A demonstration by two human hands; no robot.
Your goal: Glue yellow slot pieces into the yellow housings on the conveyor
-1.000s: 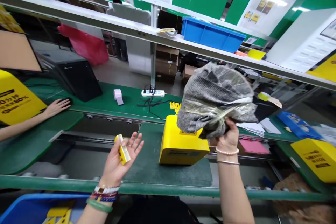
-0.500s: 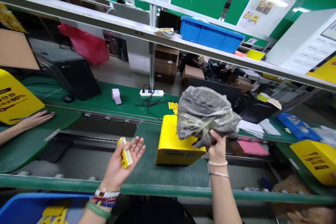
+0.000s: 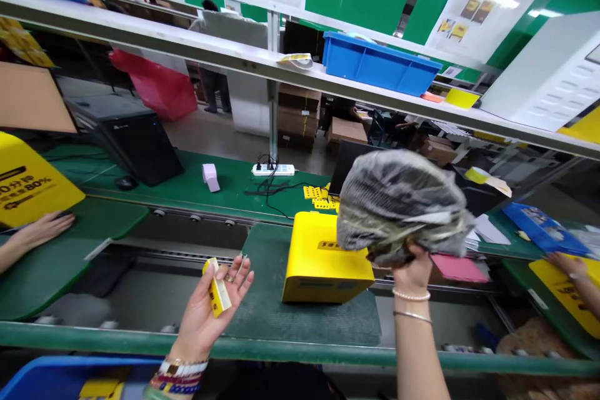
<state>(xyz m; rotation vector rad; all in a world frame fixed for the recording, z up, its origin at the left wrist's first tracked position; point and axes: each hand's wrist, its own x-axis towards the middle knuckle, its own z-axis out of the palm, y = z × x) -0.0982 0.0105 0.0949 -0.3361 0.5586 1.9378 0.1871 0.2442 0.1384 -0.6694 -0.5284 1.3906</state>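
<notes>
Firmly, our right grip [image 3: 412,265] clamps the lower edge of the grey bundle [image 3: 405,200], thumb and fingers gathered into its wrapping. Our left grip [image 3: 206,319] pinches a small yellow strip [image 3: 217,290] between thumb and palm, its pale hollow side upward, the other fingers loosely spread.

The relation that matters is bundle to box: the yellow box [image 3: 323,256] lies to the left of our right grip and to the right of our left one, and the bundle overlaps its right upper corner in our view. We cannot tell whether the two touch. The bundle's long axis runs roughly side to side; the strip's slants from upper left to lower right. Our right grip looks the nearer to the box.

Farther out, the box sits on the green board [image 3: 262,325]; behind it on the counter [image 3: 197,197] lie yellow cards [image 3: 316,195] and a power strip [image 3: 281,169]. A co-worker's hand [image 3: 47,227] rests at far left, and another co-worker's hand [image 3: 565,262] is on the far-right box [image 3: 553,278].

Compared with half a second ago, our bundle is farther right, baring lettering on the box and more cards; that far-right hand now reaches well into view. Our strip stays pinched.
</notes>
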